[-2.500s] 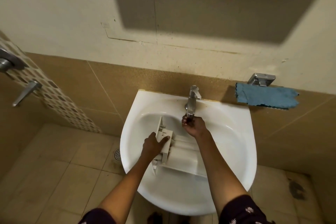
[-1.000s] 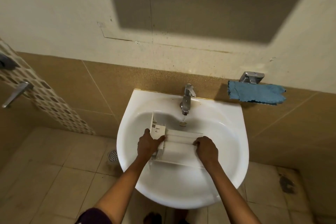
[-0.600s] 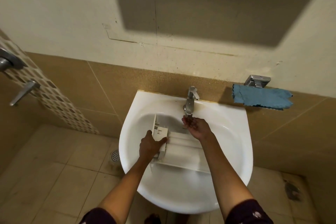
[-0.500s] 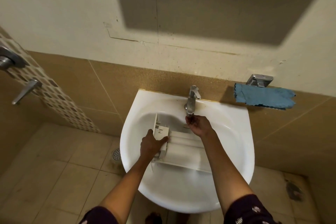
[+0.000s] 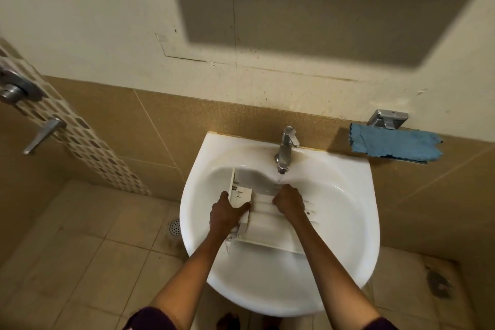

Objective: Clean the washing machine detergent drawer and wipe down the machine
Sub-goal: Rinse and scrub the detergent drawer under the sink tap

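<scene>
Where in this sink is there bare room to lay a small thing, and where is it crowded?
Free: sink bowl between the detergent drawer and the near rim; also right of the right hand. Crowded: from the left hand to the faucet.

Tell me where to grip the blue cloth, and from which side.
Pinch the blue cloth at its lower hanging edge, coming from the front and below: it hangs flat against the tiled wall under the metal holder, so only that edge looks free.

Bathroom, white sink (image 5: 334,289), tap (image 5: 284,149), tiled floor (image 5: 80,236)
</scene>
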